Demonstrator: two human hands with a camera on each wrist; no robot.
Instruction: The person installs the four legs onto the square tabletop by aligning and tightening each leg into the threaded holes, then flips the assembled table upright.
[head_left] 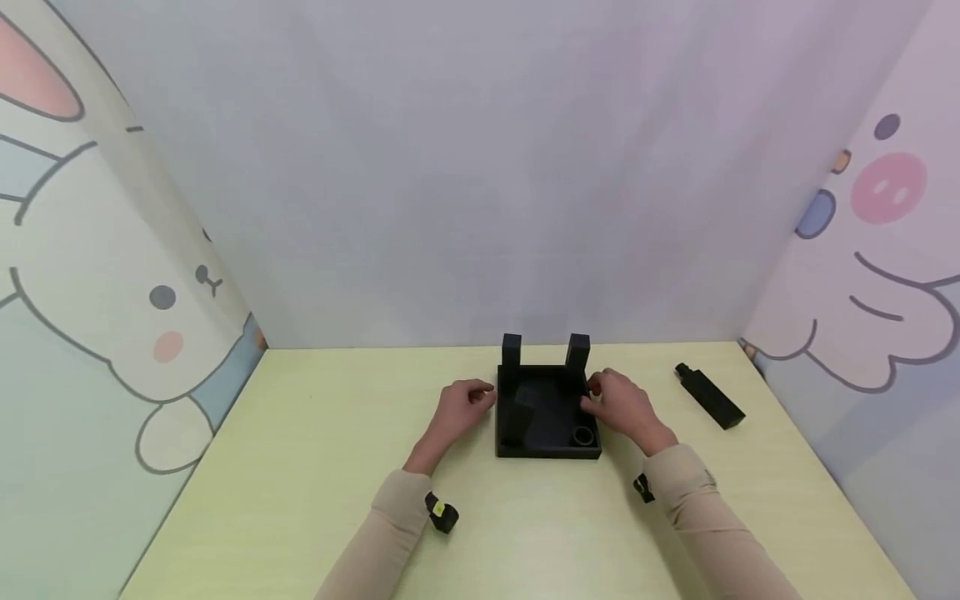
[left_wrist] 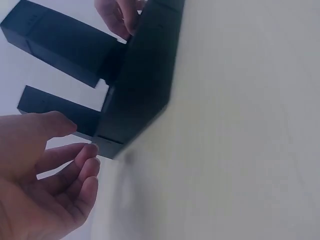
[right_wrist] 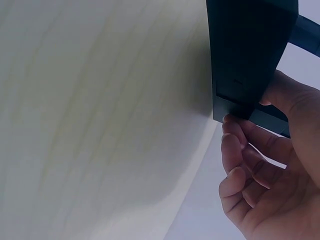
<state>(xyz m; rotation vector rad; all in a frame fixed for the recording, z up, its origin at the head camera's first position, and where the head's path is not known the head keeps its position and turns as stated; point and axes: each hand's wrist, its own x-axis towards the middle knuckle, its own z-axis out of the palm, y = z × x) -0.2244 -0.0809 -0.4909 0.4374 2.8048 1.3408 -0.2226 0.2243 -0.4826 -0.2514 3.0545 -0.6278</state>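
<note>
A black square stand (head_left: 551, 452) with low walls sits on the table, two posts rising at its back. Inside its left part is a black block (head_left: 522, 417); a ring (head_left: 583, 436) shows in its front right corner. My left hand (head_left: 462, 406) is at the stand's left side, fingers loosely bent, fingertips at a corner in the left wrist view; firm contact cannot be made out. On the other side, my right hand (head_left: 624, 406) pinches the right wall, thumb over the inside and fingers at the outer lower corner (right_wrist: 222, 107).
A black block with a narrow neck (head_left: 711, 397) lies on the table to the right. The pale yellow table (head_left: 360, 417) meets a plain white curtain (head_left: 450, 208) at the back. Cartoon-printed panels stand at both sides.
</note>
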